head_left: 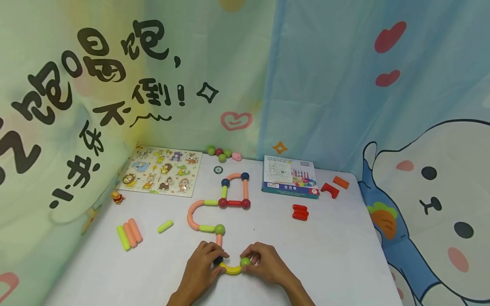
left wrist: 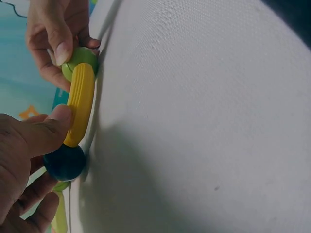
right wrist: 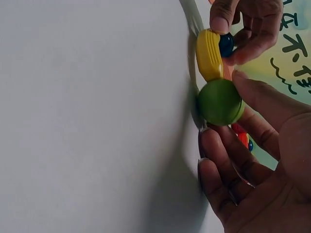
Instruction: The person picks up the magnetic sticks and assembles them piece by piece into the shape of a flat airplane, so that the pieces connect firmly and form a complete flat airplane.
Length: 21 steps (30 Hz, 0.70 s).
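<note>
My left hand [head_left: 200,267] grips the joint between a dark blue ball [left wrist: 64,163] and a curved yellow building stick [head_left: 232,270], thumb on the stick and fingers about the ball. At the stick's other end, my right hand [head_left: 268,264] pinches a green ball [right wrist: 220,102] between thumb and fingers. Ball and stick touch. Beyond the blue ball, a peach stick [head_left: 219,240] leads to another green ball [head_left: 220,229]. From there a chain of green and peach sticks curves to a closed loop with red balls [head_left: 246,204] and blue balls [head_left: 245,176].
Loose green and peach sticks [head_left: 130,233] lie at left, with one short green stick [head_left: 165,226] nearer. Red sticks [head_left: 300,212] lie at right, below a box [head_left: 290,176]. An animal puzzle board [head_left: 160,170], several balls [head_left: 222,158] and a small bear figure [head_left: 117,196] stand further back.
</note>
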Each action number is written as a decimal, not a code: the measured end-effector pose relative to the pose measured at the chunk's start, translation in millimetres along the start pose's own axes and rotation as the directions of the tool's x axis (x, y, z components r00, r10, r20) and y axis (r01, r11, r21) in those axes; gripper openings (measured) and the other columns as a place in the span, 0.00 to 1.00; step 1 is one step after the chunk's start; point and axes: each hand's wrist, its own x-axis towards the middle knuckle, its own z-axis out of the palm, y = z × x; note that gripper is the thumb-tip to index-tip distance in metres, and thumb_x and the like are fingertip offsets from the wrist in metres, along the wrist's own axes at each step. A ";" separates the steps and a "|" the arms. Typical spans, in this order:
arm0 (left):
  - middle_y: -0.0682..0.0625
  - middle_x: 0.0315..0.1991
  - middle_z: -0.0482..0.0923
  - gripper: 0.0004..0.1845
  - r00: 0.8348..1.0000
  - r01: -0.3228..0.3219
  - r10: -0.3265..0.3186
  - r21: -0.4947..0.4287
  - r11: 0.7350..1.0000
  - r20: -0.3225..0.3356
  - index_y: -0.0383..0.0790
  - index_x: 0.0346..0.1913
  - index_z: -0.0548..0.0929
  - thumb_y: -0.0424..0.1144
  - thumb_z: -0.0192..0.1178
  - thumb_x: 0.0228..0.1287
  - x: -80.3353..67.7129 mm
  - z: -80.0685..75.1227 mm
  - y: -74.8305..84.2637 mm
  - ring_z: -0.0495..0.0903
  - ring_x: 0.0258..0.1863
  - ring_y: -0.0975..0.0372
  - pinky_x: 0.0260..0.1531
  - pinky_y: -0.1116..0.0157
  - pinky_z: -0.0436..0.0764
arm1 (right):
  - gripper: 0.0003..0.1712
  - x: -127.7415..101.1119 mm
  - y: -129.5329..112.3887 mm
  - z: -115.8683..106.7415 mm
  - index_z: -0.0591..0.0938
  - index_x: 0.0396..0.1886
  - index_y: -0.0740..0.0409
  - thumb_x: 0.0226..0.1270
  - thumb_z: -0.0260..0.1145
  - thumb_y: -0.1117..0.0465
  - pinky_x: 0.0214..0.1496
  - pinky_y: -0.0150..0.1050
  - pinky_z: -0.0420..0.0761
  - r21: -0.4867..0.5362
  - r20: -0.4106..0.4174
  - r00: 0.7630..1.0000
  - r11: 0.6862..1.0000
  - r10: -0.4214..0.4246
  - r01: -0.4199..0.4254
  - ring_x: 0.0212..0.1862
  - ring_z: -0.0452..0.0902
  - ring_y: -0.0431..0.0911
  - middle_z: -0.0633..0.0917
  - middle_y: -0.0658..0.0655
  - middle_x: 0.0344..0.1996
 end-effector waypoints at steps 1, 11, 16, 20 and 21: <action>0.64 0.45 0.83 0.20 1.000 0.000 0.000 0.001 1.000 -0.001 0.55 0.43 0.91 0.41 0.86 0.45 -0.2 0.0 0.0 0.76 0.46 0.68 0.51 0.62 0.82 | 0.13 0.6 -0.4 -0.7 0.90 0.45 0.47 0.61 0.82 0.56 0.40 0.28 0.79 -0.003 0.003 1.000 1.000 0.007 -0.007 0.36 0.79 0.41 0.88 0.44 0.40; 0.64 0.41 0.84 0.15 0.983 0.136 -0.132 0.027 0.990 -0.125 0.56 0.43 0.91 0.41 0.83 0.53 -0.3 -13.1 -7.6 0.77 0.41 0.70 0.44 0.65 0.82 | 0.13 1.7 -3.8 -3.6 0.90 0.43 0.50 0.60 0.82 0.58 0.41 0.27 0.79 0.016 0.027 0.999 1.000 0.022 -0.022 0.37 0.79 0.42 0.88 0.46 0.37; 0.53 0.33 0.88 0.11 0.907 0.269 -0.231 0.064 0.961 -0.352 0.46 0.42 0.91 0.36 0.81 0.57 9.0 -50.6 -44.1 0.81 0.33 0.60 0.37 0.58 0.76 | 0.12 2.0 -1.3 -1.5 0.90 0.43 0.47 0.59 0.83 0.58 0.41 0.27 0.79 0.017 0.022 0.997 0.997 0.071 -0.071 0.37 0.78 0.41 0.87 0.44 0.35; 0.43 0.33 0.88 0.13 0.817 0.434 -0.348 0.093 0.896 -0.459 0.39 0.45 0.90 0.36 0.78 0.58 15.4 -89.8 -83.5 0.81 0.33 0.47 0.37 0.50 0.72 | 0.12 2.6 0.3 1.1 0.90 0.43 0.47 0.60 0.83 0.57 0.41 0.28 0.80 0.029 0.018 0.998 0.997 0.066 -0.066 0.37 0.79 0.41 0.87 0.44 0.35; 0.40 0.34 0.88 0.15 0.794 0.492 -0.396 0.105 0.864 -0.462 0.37 0.47 0.88 0.37 0.77 0.59 16.1 -98.2 -92.1 0.81 0.35 0.44 0.37 0.48 0.72 | 0.12 2.7 0.5 1.8 0.90 0.43 0.47 0.60 0.83 0.57 0.41 0.27 0.80 0.032 0.017 0.998 0.997 0.065 -0.065 0.37 0.79 0.41 0.87 0.44 0.35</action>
